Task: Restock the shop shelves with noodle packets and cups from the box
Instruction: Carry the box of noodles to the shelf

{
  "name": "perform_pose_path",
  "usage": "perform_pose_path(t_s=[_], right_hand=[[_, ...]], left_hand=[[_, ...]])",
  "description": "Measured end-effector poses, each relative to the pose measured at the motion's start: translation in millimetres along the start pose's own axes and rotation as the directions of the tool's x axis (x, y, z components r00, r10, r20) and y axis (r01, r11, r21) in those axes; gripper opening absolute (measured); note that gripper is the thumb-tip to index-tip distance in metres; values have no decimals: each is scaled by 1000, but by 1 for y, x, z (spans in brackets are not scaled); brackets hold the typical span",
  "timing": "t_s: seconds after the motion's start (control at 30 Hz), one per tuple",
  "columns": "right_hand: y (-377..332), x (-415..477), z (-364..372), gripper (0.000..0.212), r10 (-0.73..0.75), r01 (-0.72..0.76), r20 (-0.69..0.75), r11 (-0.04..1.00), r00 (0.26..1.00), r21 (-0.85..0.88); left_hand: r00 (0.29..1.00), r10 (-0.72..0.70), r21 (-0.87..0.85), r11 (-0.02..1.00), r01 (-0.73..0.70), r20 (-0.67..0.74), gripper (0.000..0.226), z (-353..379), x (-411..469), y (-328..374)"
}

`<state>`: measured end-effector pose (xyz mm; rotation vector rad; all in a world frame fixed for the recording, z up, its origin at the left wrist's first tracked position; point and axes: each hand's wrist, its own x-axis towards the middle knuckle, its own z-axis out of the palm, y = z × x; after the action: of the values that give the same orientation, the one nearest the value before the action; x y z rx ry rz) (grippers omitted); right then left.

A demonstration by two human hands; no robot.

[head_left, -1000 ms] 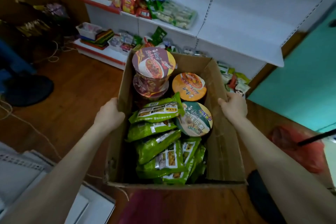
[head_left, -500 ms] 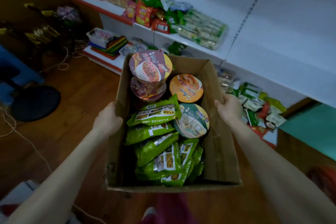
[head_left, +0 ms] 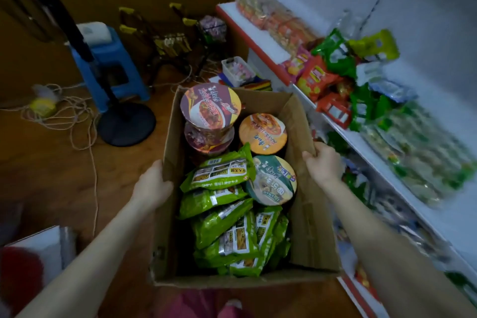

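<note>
Left hand (head_left: 152, 184) grips the left wall of the cardboard box (head_left: 313, 235), right hand (head_left: 324, 162) grips its right wall, box held above the wooden floor (head_left: 51, 168) beside the shelves (head_left: 438, 217). Green noodle packets (head_left: 224, 214) fill the box's near end. Noodle cups (head_left: 210, 107) stand at its far end, one stacked on another at the far left corner.

Shelf packets (head_left: 418, 142) blurred — left hand (head_left: 152, 183) fingers probably behind box (head_left: 309, 227).
</note>
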<state>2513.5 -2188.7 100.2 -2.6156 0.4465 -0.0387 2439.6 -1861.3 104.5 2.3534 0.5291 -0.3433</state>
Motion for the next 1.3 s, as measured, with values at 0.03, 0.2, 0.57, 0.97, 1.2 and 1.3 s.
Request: perform_pose_path(t_s=[0.03,0.2,0.57,0.97,1.2,1.3], right_hand=[[-14,23,10,23,-22,22,11,1000,1000,-2],[-91,128,60,29,-96,97,91,995,991,-14],[-228,334,174,24,-225,224,207,974,952,28],[-315,553,361,28,-236,239,338,970,911,31],[-301,625,494,23,-167,142,351,985,921,94],[-284,646,555,24,-129,108,364,991,922,76]], left_hand=[[1000,-24,-9,1000,24,-15,31,-5,19,1],[992,-116,-65,992,112,-58,36,-29,123,6],[951,-270,-138,958,250,-150,36,-65,334,32],[878,-458,-227,878,422,-142,38,-33,584,32],[867,-476,-260,865,430,-148,44,48,707,-21],[857,-494,-251,856,452,-143,47,90,751,-52]])
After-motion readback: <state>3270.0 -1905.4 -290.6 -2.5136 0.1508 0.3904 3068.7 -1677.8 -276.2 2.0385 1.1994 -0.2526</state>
